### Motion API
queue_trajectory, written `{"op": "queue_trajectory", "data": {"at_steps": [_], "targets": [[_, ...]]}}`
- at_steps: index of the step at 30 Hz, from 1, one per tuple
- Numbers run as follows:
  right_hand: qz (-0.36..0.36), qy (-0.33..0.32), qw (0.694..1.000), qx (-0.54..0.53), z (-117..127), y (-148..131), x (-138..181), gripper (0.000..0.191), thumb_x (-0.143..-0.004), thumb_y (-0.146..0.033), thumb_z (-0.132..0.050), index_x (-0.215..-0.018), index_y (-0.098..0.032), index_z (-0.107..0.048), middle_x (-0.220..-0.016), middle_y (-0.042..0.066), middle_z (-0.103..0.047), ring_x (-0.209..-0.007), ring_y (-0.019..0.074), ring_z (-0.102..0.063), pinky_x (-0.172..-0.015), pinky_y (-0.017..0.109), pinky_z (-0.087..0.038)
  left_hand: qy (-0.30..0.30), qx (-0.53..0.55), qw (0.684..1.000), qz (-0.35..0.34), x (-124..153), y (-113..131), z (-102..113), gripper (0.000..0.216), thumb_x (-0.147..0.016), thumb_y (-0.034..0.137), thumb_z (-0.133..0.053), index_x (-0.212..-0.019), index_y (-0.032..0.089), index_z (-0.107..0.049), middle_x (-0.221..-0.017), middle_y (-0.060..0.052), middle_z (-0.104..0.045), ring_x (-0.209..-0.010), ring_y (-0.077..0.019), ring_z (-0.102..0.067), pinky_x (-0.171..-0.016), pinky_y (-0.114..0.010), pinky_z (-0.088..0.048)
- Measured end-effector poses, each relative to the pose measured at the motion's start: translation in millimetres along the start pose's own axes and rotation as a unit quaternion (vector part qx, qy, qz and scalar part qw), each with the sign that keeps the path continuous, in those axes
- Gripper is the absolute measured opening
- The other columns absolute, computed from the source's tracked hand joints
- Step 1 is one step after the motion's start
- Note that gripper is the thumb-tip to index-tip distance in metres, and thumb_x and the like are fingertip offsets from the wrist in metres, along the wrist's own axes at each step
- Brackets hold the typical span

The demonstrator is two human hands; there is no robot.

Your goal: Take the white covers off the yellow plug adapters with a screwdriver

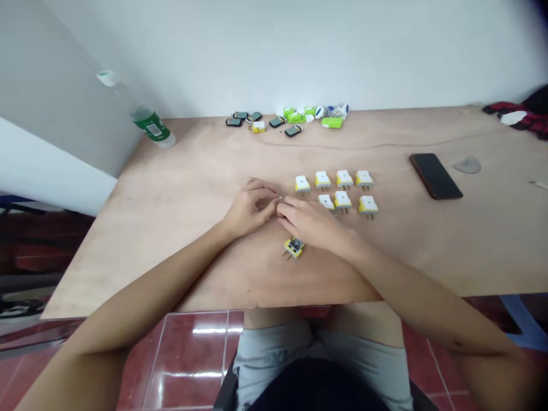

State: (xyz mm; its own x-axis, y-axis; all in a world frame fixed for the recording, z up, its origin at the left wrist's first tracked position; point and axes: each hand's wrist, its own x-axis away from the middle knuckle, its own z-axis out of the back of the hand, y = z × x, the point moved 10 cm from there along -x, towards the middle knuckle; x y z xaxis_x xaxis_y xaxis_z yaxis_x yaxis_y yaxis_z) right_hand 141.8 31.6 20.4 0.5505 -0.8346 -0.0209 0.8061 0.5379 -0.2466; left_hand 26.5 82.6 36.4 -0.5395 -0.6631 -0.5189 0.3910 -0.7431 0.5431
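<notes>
My left hand [250, 208] and my right hand [307, 221] meet fingertip to fingertip above the wooden table [205, 260]. A tiny pale bit shows where they touch, too small to name; the fingers of both hands are closed around that spot. Just below my right hand lies an opened two-pin plug [295, 246], its dark inside facing up and its pins toward me. To the right stand two rows of white-and-yellow two-pin plugs [343, 200]. My right hand partly covers the nearest plug [326, 201] of the front row.
Along the wall lie several dark grey pieces [233, 122], a yellow-white plug [258, 127] and bright green pieces [332, 122]. A bottle [154, 127] leans at the back left. A phone [435, 176] and a grey flat piece [467, 165] lie right, with dark-red cloth [528, 117] beyond.
</notes>
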Motion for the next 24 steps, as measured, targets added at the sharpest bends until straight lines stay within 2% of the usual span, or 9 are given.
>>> {"op": "queue_trajectory", "data": {"at_steps": [4,6,9,14,20,24], "targets": [[0.065,-0.019,0.995,-0.073,0,-6,10,0.021,-0.120,-0.022,-0.057,-0.116,-0.018,-0.077,-0.127,0.011,-0.076,-0.096,0.0221,-0.070,-0.078,0.036,-0.044,-0.019,0.014,1.000,-0.009,2,4,-4,0.021,-0.109,0.036,-0.074,-0.098,0.023,-0.086,-0.112,-0.009,-0.086,-0.110,-0.0272,-0.078,-0.106,-0.050,-0.060],[0.088,-0.025,0.988,-0.124,2,-7,16,0.018,-0.119,-0.023,-0.059,-0.114,-0.019,-0.077,-0.126,0.010,-0.076,-0.101,0.0224,-0.071,-0.083,0.035,-0.046,-0.029,0.015,0.999,-0.016,3,7,-7,0.020,-0.108,0.035,-0.075,-0.097,0.022,-0.085,-0.114,-0.009,-0.086,-0.111,-0.0274,-0.077,-0.108,-0.050,-0.060],[0.065,-0.010,0.983,-0.170,10,4,19,0.018,-0.117,-0.018,-0.060,-0.112,-0.020,-0.077,-0.117,0.007,-0.077,-0.101,0.0218,-0.070,-0.086,0.034,-0.046,-0.048,0.014,0.998,-0.029,5,9,-11,0.016,-0.106,0.032,-0.075,-0.098,0.022,-0.084,-0.118,-0.009,-0.085,-0.115,-0.0282,-0.075,-0.110,-0.052,-0.059],[0.015,0.006,0.989,-0.147,13,19,18,0.023,-0.112,-0.013,-0.061,-0.098,-0.018,-0.079,-0.101,0.006,-0.076,-0.089,0.0194,-0.065,-0.080,0.032,-0.040,-0.077,0.003,0.996,-0.035,7,9,-16,0.011,-0.102,0.027,-0.075,-0.097,0.022,-0.083,-0.122,-0.010,-0.083,-0.120,-0.0303,-0.072,-0.111,-0.053,-0.059],[0.049,0.000,0.986,-0.162,6,6,16,0.023,-0.114,-0.014,-0.061,-0.102,-0.018,-0.080,-0.107,0.006,-0.077,-0.092,0.0195,-0.066,-0.081,0.033,-0.041,-0.088,0.007,0.994,-0.058,7,15,-15,0.014,-0.104,0.025,-0.071,-0.098,0.022,-0.084,-0.123,-0.011,-0.083,-0.121,-0.0303,-0.071,-0.113,-0.053,-0.058],[0.042,0.004,0.987,-0.154,7,2,15,0.025,-0.119,-0.018,-0.057,-0.106,-0.018,-0.079,-0.110,0.007,-0.078,-0.095,0.0210,-0.068,-0.083,0.034,-0.043,-0.098,0.017,0.994,-0.044,6,11,-16,0.014,-0.104,0.026,-0.071,-0.099,0.024,-0.084,-0.123,-0.010,-0.084,-0.122,-0.0303,-0.073,-0.115,-0.054,-0.057]]}}
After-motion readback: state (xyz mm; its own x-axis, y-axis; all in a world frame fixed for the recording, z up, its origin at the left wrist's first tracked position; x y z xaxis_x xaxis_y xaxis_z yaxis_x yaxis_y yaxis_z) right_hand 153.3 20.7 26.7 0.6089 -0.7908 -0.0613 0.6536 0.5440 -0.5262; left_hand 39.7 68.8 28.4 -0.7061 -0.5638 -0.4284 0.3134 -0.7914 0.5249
